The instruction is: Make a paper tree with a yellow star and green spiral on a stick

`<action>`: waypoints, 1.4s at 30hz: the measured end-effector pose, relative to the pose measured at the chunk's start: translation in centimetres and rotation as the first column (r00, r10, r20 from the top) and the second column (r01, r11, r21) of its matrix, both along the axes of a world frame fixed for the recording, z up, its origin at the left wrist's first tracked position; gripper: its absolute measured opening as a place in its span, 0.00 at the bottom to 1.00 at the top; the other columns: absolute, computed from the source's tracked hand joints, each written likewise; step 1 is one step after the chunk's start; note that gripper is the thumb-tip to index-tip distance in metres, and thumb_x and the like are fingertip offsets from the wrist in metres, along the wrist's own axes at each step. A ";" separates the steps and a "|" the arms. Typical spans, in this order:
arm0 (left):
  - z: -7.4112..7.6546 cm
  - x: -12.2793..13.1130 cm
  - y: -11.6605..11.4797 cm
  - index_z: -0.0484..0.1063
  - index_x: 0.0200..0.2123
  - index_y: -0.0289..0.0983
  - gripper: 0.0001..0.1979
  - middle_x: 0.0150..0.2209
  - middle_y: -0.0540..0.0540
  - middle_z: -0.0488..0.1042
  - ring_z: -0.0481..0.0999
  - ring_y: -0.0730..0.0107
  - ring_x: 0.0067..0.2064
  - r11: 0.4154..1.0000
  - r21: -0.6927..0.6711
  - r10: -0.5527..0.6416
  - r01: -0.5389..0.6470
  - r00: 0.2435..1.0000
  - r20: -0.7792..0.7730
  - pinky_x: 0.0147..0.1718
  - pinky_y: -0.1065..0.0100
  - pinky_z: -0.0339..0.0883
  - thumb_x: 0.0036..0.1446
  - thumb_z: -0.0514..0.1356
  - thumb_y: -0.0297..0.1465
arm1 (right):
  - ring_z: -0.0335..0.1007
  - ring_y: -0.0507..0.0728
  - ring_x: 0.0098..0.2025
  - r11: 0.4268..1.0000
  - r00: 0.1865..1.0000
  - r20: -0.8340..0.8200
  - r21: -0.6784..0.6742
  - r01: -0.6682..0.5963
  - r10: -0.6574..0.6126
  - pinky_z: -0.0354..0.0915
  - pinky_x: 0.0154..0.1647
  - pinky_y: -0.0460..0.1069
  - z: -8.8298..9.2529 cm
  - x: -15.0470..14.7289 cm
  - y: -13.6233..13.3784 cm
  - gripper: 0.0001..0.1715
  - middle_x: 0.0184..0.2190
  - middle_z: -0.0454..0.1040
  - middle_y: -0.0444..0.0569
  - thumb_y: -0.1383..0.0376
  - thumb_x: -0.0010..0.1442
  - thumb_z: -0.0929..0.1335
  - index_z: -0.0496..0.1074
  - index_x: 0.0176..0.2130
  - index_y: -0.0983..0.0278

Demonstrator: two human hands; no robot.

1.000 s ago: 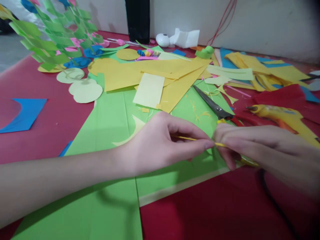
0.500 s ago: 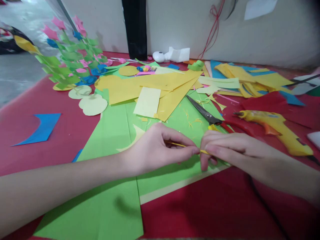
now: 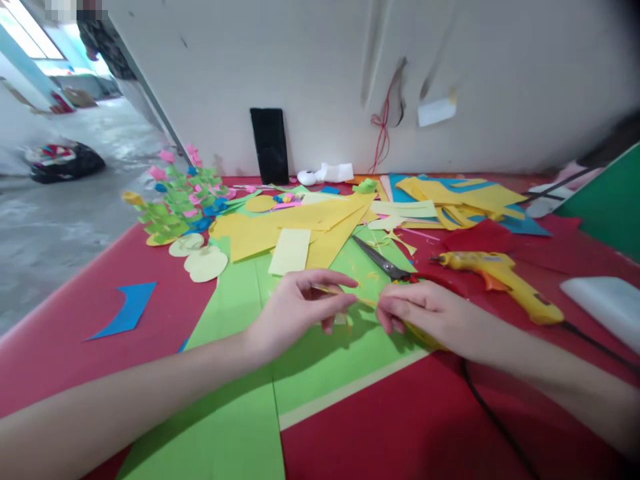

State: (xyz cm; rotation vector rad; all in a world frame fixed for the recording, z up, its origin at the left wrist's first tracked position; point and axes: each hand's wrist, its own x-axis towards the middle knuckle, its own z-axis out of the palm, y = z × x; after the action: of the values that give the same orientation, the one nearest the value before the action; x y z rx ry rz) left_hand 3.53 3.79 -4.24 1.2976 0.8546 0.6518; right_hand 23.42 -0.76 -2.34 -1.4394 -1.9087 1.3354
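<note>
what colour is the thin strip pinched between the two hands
Yellow: the thin strip runs between the left hand and right hand, seen in the head view.

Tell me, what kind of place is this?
Probably a spot for paper crafts, set up on a red mat on the floor by a wall. Cut coloured paper lies all over, with scissors, a yellow glue gun and finished paper flowers.

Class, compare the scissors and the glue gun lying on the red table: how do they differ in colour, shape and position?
The scissors have thin dark metal blades; the glue gun is bulky and yellow with an orange trigger. The scissors lie partly on green paper, nearer the right hand; the glue gun lies farther right on the red table, trailing a black cord. Neither is held.
</note>
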 end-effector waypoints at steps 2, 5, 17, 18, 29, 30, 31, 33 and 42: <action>0.3 -0.1 0.4 0.74 0.32 0.35 0.07 0.21 0.54 0.71 0.66 0.84 0.17 1.000 -0.006 0.023 -0.023 0.997 0.077 0.18 0.80 0.61 0.49 0.64 0.31 | 0.57 0.51 0.25 1.000 0.999 -0.040 -0.004 0.022 -0.022 0.52 0.28 0.47 0.0 -0.1 0.2 0.26 0.22 0.62 0.42 0.50 0.61 0.58 0.71 0.26 0.63; 0.9 -0.2 0.6 0.73 0.28 0.33 0.07 0.23 0.52 0.73 0.67 0.84 0.17 1.000 0.007 0.011 -0.012 0.994 0.106 0.18 0.79 0.62 0.50 0.63 0.32 | 0.60 0.50 0.27 0.999 0.993 -0.114 -0.051 0.012 -0.017 0.54 0.30 0.46 0.3 -0.4 0.0 0.27 0.23 0.66 0.44 0.51 0.62 0.58 0.74 0.28 0.64; 2.6 -0.1 -1.0 0.67 0.25 0.33 0.22 0.21 0.51 0.66 0.66 0.79 0.21 0.966 0.171 -0.174 0.195 0.976 -0.131 0.24 0.73 0.61 0.62 0.46 0.42 | 0.64 0.53 0.35 0.958 0.907 -0.321 -0.169 0.230 -0.274 0.58 0.38 0.49 1.1 -1.6 -1.6 0.22 0.31 0.72 0.48 0.51 0.60 0.61 0.77 0.35 0.62; 2.6 -0.1 -1.1 0.67 0.24 0.33 0.22 0.21 0.51 0.66 0.65 0.78 0.22 0.949 0.213 -0.192 0.231 0.963 -0.187 0.24 0.73 0.60 0.61 0.47 0.42 | 0.64 0.53 0.35 0.955 0.902 -0.320 -0.158 0.249 -0.288 0.59 0.39 0.49 1.0 -1.7 -1.7 0.22 0.30 0.72 0.47 0.51 0.59 0.62 0.77 0.34 0.62; 3.6 0.1 -1.3 0.71 0.27 0.31 0.16 0.22 0.51 0.67 0.63 0.80 0.22 0.919 0.248 -0.214 0.307 0.915 -0.341 0.21 0.76 0.57 0.57 0.54 0.39 | 0.67 0.54 0.39 0.945 0.898 -0.295 -0.108 0.309 -0.328 0.59 0.44 0.49 1.3 -2.1 -2.1 0.21 0.30 0.71 0.45 0.50 0.57 0.63 0.75 0.28 0.60; 3.6 0.0 -1.3 0.71 0.27 0.31 0.16 0.23 0.51 0.67 0.63 0.80 0.22 0.927 0.221 -0.229 0.304 0.923 -0.311 0.21 0.76 0.57 0.57 0.54 0.39 | 0.66 0.54 0.39 0.942 0.893 -0.300 -0.119 0.313 -0.335 0.59 0.44 0.49 1.4 -2.1 -2.1 0.20 0.30 0.71 0.44 0.50 0.57 0.64 0.75 0.28 0.60; 3.7 -0.1 -1.4 0.71 0.28 0.31 0.16 0.24 0.50 0.67 0.63 0.80 0.23 0.932 0.197 -0.245 0.304 0.930 -0.275 0.22 0.76 0.58 0.57 0.54 0.39 | 0.66 0.54 0.39 0.942 0.890 -0.310 -0.130 0.310 -0.335 0.58 0.45 0.49 1.4 -2.0 -2.2 0.20 0.30 0.71 0.44 0.50 0.57 0.64 0.75 0.27 0.60; 3.7 -0.2 -1.3 0.71 0.30 0.31 0.15 0.25 0.50 0.68 0.64 0.79 0.24 0.936 0.155 -0.280 0.315 0.936 -0.213 0.24 0.76 0.60 0.58 0.54 0.38 | 0.66 0.55 0.39 0.943 0.879 -0.342 -0.147 0.299 -0.332 0.57 0.46 0.51 1.3 -1.8 -2.2 0.19 0.29 0.70 0.44 0.50 0.56 0.64 0.75 0.27 0.60; 4.4 -0.4 -0.7 0.73 0.32 0.32 0.12 0.26 0.49 0.70 0.64 0.79 0.24 0.920 0.164 -0.315 0.355 0.922 -0.226 0.23 0.76 0.61 0.58 0.54 0.35 | 0.66 0.56 0.41 0.951 0.893 -0.330 -0.149 0.272 -0.308 0.55 0.50 0.55 1.4 -1.2 -1.9 0.18 0.32 0.71 0.45 0.51 0.59 0.62 0.77 0.37 0.54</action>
State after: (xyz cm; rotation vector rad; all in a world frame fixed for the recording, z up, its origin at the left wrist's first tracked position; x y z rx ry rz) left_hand 3.15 3.04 0.17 1.6702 0.7092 0.3450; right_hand 22.24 -2.66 -0.98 -1.3587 -1.3588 1.4410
